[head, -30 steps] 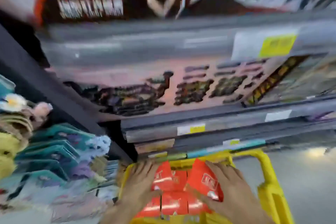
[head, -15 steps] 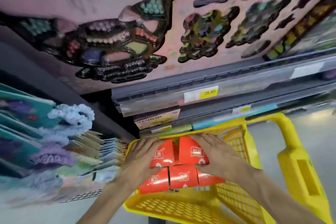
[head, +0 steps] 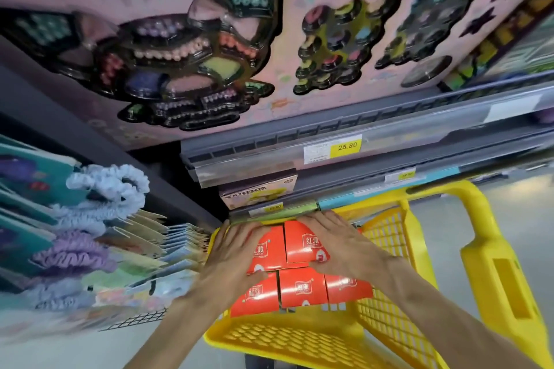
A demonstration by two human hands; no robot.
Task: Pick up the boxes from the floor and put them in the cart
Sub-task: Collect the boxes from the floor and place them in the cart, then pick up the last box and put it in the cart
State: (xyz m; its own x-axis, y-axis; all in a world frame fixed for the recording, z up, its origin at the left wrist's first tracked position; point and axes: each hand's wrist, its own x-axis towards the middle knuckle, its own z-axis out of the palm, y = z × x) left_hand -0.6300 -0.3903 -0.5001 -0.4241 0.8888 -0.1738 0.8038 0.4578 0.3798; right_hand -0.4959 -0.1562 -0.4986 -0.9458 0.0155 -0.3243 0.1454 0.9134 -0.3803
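Several red boxes (head: 301,287) with white labels sit packed together in the far end of the yellow plastic cart (head: 287,341). My left hand (head: 236,255) lies flat on the upper left box, fingers spread. On the upper right box rests my right hand (head: 338,246), palm down and fingers apart. Both hands press on the top row; neither is closed around a box. The lower row of boxes shows between my wrists.
The cart's yellow handle (head: 491,255) curves along the right. Grey store shelves (head: 329,141) with price tags stand just beyond the cart. A pink craft kit box (head: 209,39) hangs above. Scrunchies and cards (head: 99,219) fill a rack at left. Grey floor lies at right.
The view has tilted down and closed in on the cart. Both hands lowered with the red boxes into the basket and now rest flat on top of them.
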